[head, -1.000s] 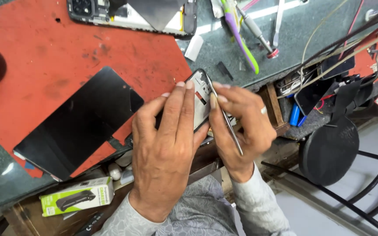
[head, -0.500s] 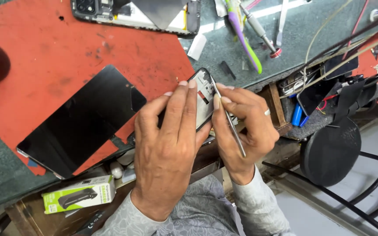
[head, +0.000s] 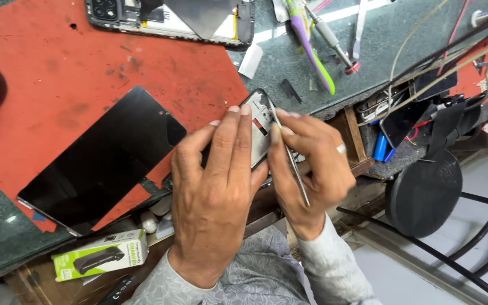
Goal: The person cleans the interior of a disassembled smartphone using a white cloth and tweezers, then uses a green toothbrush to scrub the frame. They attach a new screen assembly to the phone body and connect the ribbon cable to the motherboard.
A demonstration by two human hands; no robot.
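My left hand (head: 216, 186) lies over an opened phone frame (head: 261, 116), fingers stretched along it and holding it at the workbench's near edge. My right hand (head: 312, 164) grips thin metal tweezers (head: 289, 158), whose tip touches the inside of the phone frame near its upper end. Most of the phone is hidden under my left fingers. A detached black screen panel (head: 103, 164) lies flat on the red mat (head: 46, 73) to the left of my hands.
Another opened phone (head: 170, 17) lies at the mat's far edge. A purple-green tool (head: 309, 48) and a screwdriver (head: 334, 42) rest on the grey benchtop. Cables and blue cells (head: 379, 147) crowd a tray on the right. A green-white box (head: 100, 255) sits below; a black stool (head: 425, 192) stands right.
Both hands stay on the phone frame; the tweezers' tip has shifted slightly along the frame. The view has drifted a little.
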